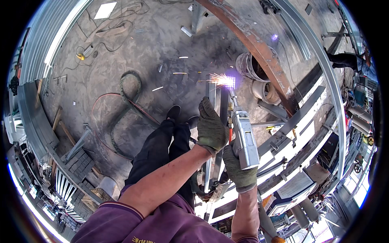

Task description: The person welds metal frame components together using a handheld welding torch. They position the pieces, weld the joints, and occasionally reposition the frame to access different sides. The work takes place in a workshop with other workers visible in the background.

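1. Grey steel bars (218, 103) run away from the person's body, and a violet glow (230, 82) burns at their far end. That end looks like the spot being welded, so I'd keep the aim exactly there.

2. Gloved, the right hand (240, 170) is wrapped around the grip of the silver torch (246, 139), whose body hides some of the fingers. A firm but unstrained hold should keep the tip from wandering.

3. The left hand (212, 133), gloved too, has its fingers stretched out and pressed together, beside the bars and short of the glow. I see nothing pinched in it; whether it touches the metal I can't tell from here. I'd bring it no closer to the heat.

4. The torch's slim nozzle (233, 98) reaches up to the glow. Slow, even travel at one angle would probably serve best; hurrying could leave a patchy join.

5. Sparks (219, 79) spray left, beyond the left fingertips. Both forearms are bare above the gloves, so long sleeves would be wiser.

6. A pale bucket (244, 66) stands just right of the glow, so the torch needs elbow room. Looped hose (114, 130) lies left of the shoes (174, 112); I'd look before stepping.
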The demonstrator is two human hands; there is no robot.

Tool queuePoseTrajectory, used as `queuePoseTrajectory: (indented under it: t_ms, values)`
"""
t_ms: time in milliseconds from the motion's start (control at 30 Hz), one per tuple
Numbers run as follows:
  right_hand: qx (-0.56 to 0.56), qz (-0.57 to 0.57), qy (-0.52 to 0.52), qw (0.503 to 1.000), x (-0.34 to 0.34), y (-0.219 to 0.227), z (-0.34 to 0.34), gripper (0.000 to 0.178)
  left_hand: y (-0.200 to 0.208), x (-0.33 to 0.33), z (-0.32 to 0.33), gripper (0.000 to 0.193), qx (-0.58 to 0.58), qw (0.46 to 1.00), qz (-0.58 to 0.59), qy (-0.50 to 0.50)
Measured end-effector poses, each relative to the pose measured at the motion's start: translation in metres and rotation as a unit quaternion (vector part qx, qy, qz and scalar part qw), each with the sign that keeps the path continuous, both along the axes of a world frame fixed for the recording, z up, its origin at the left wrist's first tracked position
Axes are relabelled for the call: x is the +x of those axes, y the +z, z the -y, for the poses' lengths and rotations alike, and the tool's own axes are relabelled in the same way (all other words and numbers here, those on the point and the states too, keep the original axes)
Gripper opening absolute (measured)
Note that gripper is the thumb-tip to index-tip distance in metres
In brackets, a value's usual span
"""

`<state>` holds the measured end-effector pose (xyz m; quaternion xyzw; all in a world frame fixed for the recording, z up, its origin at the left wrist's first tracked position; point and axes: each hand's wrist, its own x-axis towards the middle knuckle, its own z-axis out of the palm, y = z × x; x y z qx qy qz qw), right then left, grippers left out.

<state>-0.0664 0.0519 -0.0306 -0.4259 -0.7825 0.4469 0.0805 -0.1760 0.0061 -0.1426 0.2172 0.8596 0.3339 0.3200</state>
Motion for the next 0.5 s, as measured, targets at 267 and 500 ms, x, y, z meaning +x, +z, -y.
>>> queuePoseTrajectory:
  t_ms: [267, 500]
  values:
    - [0.015, -0.003, -0.006, 1.0, -0.0052, 0.0061, 0.0018, 0.019, -0.0079, 0.0033, 0.0033, 0.124, 0.015, 0.998, -0.053, -0.014]
    - [0.005, 0.008, 0.0, 1.0, -0.0054, 0.0079, 0.0023, 0.021, -0.007, 0.0023, 0.0018, 0.131, 0.001, 0.999, -0.038, -0.026]
